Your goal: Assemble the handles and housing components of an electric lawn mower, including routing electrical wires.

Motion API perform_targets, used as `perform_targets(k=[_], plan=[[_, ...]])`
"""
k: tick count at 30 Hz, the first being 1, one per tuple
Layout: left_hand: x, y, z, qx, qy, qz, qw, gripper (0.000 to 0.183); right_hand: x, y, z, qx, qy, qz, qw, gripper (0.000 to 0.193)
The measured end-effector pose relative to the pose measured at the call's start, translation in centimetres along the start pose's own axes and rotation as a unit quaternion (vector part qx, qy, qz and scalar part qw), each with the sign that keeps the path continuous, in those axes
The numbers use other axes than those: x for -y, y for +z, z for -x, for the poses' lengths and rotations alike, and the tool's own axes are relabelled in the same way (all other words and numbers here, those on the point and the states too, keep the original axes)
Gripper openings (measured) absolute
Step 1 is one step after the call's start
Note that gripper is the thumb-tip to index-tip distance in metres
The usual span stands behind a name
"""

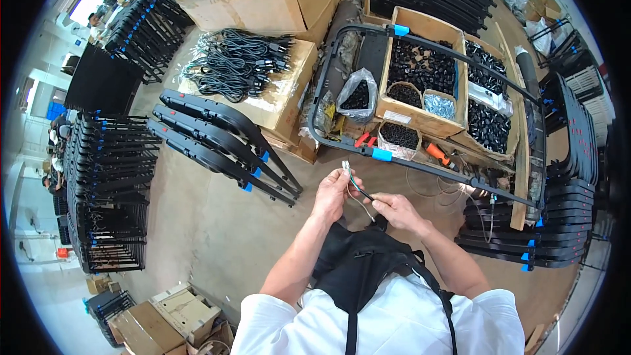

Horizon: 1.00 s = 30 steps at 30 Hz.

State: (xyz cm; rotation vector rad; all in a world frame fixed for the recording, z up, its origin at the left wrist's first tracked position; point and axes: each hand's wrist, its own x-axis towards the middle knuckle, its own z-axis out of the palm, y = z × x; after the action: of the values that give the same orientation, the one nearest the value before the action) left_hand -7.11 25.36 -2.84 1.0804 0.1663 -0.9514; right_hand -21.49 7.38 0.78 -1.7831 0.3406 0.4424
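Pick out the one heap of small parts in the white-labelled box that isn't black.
The silvery heap, in the near right corner of the box. The other two, coarse parts behind it and fine parts to its left, are black.

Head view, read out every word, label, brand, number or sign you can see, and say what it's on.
No text can be read out.
White label on the front of the parts box: print too small to read.
White connector in the left hand: no readable marking.
Anything elsewhere: too small or blurred.
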Motion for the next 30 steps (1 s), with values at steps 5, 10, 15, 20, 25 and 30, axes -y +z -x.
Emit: perform_targets(k=[5, 10, 15, 20, 25, 30], plan=[[0.5, -4.2, -5.8, -0.05, -0.026, 0.038, 0.998, 0.022, -2.2, 3.5, -6.4, -0.078, -0.034, -0.001, 0.996, 0.036], [-1.0, -7.2, -8.6, 0.005, -0.071, -0.043, 0.997, 0.021, -2.3, 4.2, -8.9, -0.078, 0.006, 0.02, 0.997, 0.034], [-2.0, -7.3, -8.6, 0.035, -0.081, -0.11, 0.99, 0.021, -1.9, 5.3, -9.4, -0.076, 0.057, -0.017, 0.995, 0.034], [-2.1, -7.0, -8.2, 0.002, -0.054, -0.112, 0.992, 0.021, -1.8, 5.9, -9.8, -0.11, 0.023, -0.011, 0.994, 0.036], [-3.0, -7.2, -9.2, 0.029, -0.084, -0.193, 0.977, 0.022, -0.8, 6.2, -9.2, -0.113, 0.044, -0.022, 0.992, 0.037], [-4.0, -8.3, -10.2, 0.039, -0.128, -0.152, 0.979, 0.023, 0.8, 6.2, -9.9, -0.097, 0.085, -0.066, 0.989, 0.037]])
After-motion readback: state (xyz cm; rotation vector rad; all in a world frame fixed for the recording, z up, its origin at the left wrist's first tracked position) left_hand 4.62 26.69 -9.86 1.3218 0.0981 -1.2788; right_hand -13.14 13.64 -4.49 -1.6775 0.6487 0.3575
